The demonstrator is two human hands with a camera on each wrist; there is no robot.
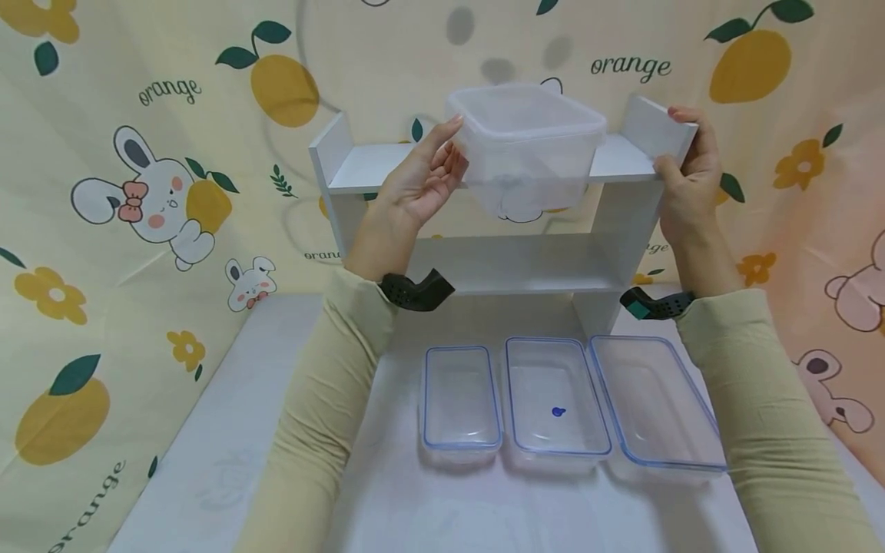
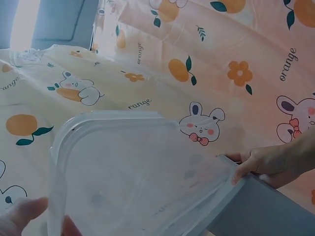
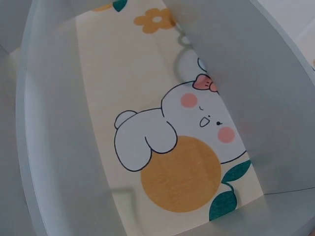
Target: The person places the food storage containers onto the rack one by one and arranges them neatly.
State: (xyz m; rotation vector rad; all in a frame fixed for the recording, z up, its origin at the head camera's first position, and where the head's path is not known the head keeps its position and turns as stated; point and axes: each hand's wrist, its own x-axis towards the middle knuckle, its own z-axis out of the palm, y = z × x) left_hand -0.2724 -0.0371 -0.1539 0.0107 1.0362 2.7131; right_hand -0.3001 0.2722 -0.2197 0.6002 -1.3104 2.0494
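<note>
A clear plastic food container with a whitish lid is held up at the top board of a small white shelf. Its base appears below that board's front edge in the head view. My left hand holds the container by its left side, thumb near the lid's rim and fingers curled under. In the left wrist view, only the thumb and a fingertip of this hand show. My right hand grips the raised right side panel of the shelf, thumb in front and fingers behind.
Three clear containers with blue rims, left, middle and right, stand in a row on the white table. A small blue mark shows in the middle one. Behind the shelf hangs a printed cloth.
</note>
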